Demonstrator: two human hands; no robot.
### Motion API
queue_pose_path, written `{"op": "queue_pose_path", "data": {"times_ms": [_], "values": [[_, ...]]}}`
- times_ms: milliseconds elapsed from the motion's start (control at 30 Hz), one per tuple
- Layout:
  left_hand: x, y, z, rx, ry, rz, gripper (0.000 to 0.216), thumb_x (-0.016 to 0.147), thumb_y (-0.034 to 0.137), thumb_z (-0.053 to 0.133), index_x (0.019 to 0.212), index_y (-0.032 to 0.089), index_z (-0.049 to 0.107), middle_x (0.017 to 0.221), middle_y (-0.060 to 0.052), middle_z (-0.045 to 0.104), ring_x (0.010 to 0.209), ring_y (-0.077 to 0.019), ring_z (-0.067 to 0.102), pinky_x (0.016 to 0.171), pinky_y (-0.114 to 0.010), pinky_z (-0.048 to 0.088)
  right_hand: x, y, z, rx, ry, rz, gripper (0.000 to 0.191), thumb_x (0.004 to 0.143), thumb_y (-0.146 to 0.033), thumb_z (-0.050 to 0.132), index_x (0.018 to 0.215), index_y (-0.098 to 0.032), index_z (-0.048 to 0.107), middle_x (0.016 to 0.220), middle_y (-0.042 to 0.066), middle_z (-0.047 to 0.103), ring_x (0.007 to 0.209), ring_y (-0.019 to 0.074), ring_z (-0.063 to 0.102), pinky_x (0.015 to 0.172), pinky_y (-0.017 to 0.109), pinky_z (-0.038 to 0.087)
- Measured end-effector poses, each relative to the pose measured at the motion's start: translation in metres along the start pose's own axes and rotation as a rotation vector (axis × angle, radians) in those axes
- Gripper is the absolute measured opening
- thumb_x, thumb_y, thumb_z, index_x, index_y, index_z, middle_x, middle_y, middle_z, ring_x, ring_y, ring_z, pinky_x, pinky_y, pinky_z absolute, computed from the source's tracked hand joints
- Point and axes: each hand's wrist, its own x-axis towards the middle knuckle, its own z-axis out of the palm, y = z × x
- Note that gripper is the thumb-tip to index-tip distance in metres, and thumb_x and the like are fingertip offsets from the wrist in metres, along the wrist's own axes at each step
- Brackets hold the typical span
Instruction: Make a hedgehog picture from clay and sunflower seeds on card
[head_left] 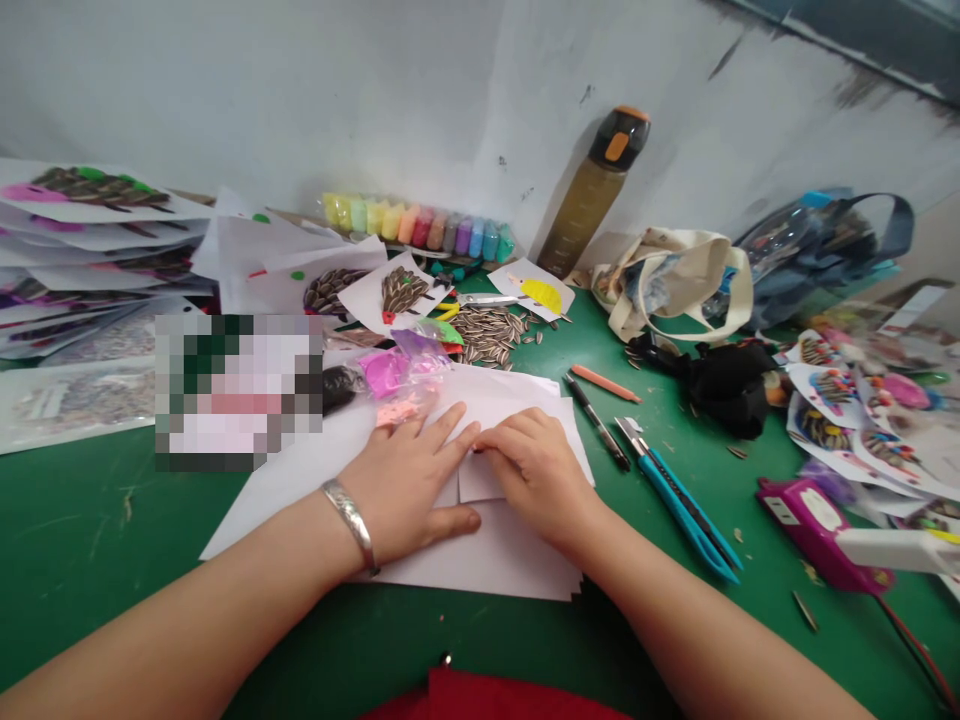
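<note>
My left hand lies flat on a stack of white paper sheets on the green table, fingers stretched out, a silver bracelet on the wrist. My right hand rests beside it with its fingers curled down, pressing on a small folded piece of white paper between the two hands. The fingertips of both hands meet at the fold's top edge.
To the right lie a black pen, an orange pencil, a blue utility knife and a purple glue gun. Behind are sunflower seeds, clay packs, seed pictures, a row of coloured clay, a bottle and bags.
</note>
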Motion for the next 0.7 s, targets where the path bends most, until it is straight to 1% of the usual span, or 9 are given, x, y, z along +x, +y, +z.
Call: {"op": "queue_pose_path", "data": {"times_ms": [267,433,533,700], "values": [[0.001,0.000,0.000,0.001,0.007,0.010,0.080,0.081,0.065,0.049,0.148,0.028,0.027,0.158,-0.008,0.017,0.139,-0.0455,0.021,0.104,-0.064,0.028,0.002,0.000,-0.001,0.020,0.008,-0.003,0.022,0.091,-0.013,0.050,0.099,-0.023,0.067,0.086,0.003,0.064,0.088,0.0209,0.052,0.080,0.036,0.037],[0.000,0.000,0.000,0.006,0.007,-0.001,0.083,0.081,0.066,0.049,0.149,0.026,0.024,0.158,-0.008,0.016,0.139,-0.0437,0.021,0.105,-0.063,0.027,0.002,0.008,-0.009,0.060,0.083,0.033,0.016,0.092,-0.016,0.050,0.089,-0.021,0.065,0.084,0.002,0.065,0.085,0.0194,0.053,0.079,0.035,0.037],[0.000,0.001,0.001,0.015,0.010,-0.001,0.081,0.081,0.065,0.049,0.149,0.026,0.027,0.159,-0.008,0.016,0.138,-0.0440,0.024,0.105,-0.063,0.026,0.001,0.014,-0.011,0.056,0.113,0.064,0.016,0.092,-0.017,0.049,0.088,-0.021,0.064,0.083,0.002,0.065,0.084,0.0187,0.054,0.079,0.034,0.037],[-0.001,0.005,0.003,0.046,0.021,-0.014,0.078,0.083,0.065,0.046,0.148,0.027,0.029,0.158,-0.008,0.017,0.140,-0.0447,0.019,0.104,-0.063,0.027,0.002,0.020,-0.008,0.108,0.175,0.128,0.014,0.089,-0.016,0.052,0.086,-0.021,0.065,0.083,0.002,0.067,0.084,0.0188,0.056,0.080,0.035,0.040]]}}
